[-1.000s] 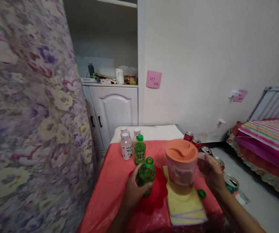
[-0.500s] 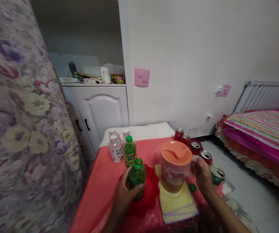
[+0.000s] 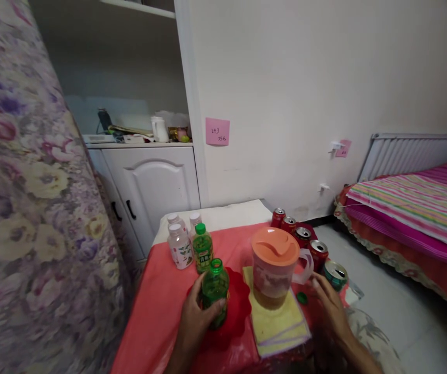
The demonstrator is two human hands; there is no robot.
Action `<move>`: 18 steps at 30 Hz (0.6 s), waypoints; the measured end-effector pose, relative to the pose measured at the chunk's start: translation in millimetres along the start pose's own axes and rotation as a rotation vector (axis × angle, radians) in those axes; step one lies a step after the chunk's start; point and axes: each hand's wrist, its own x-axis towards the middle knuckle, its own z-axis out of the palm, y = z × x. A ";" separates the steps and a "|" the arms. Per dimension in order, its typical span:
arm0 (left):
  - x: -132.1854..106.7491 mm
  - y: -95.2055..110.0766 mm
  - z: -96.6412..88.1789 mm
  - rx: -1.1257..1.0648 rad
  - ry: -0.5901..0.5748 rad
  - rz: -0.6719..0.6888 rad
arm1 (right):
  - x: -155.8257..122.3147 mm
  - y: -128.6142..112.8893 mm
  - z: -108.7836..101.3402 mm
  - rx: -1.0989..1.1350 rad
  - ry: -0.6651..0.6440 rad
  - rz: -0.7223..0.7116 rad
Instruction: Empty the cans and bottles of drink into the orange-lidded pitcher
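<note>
On the worktop point(image 3: 157, 317), draped in a smooth, glossy red plastic sheet, we see the left hand point(image 3: 194, 319) wrapped round the rounded belly of an uncapped green plastic bottle point(image 3: 215, 283). Its fingers point(image 3: 216, 310) are clenched on the translucent wall. The bottle stands upright on a flat red mat with a scalloped edge point(image 3: 239, 311).

Just to the right, a translucent plastic pitcher with a domed orange lid point(image 3: 273, 270) rests on a folded yellow cloth point(image 3: 280, 330) with soft, layered edges. Brownish liquid fills the pitcher's lower part. Its clear loop handle point(image 3: 306, 265) points toward the right hand point(image 3: 330, 309). That hand's fingers point(image 3: 316, 283) are released and spread, holding nothing, with the tips just beside the handle. We cannot tell whether they brush it.

A small round green screw cap point(image 3: 301, 297) lies on the worktop between the pitcher and the right hand.

Behind the held bottle, a capped green bottle with a paper label point(image 3: 202, 254) and a few pale plastic bottles with white caps point(image 3: 179, 252) stand close together. To the right of the pitcher we find a row of red metal cans point(image 3: 319, 253) with shiny tops, and one greenish can point(image 3: 335, 274) nearest the right hand.
</note>
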 end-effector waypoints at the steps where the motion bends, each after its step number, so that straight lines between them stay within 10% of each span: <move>1: 0.1 -0.2 0.2 0.007 0.001 0.003 | -1.9 10.1 -1.5 -0.083 -0.012 -0.010; 18: -4.6 1.1 3.8 -0.015 -0.028 0.051 | -9.6 29.6 -0.3 -0.138 -0.078 -0.007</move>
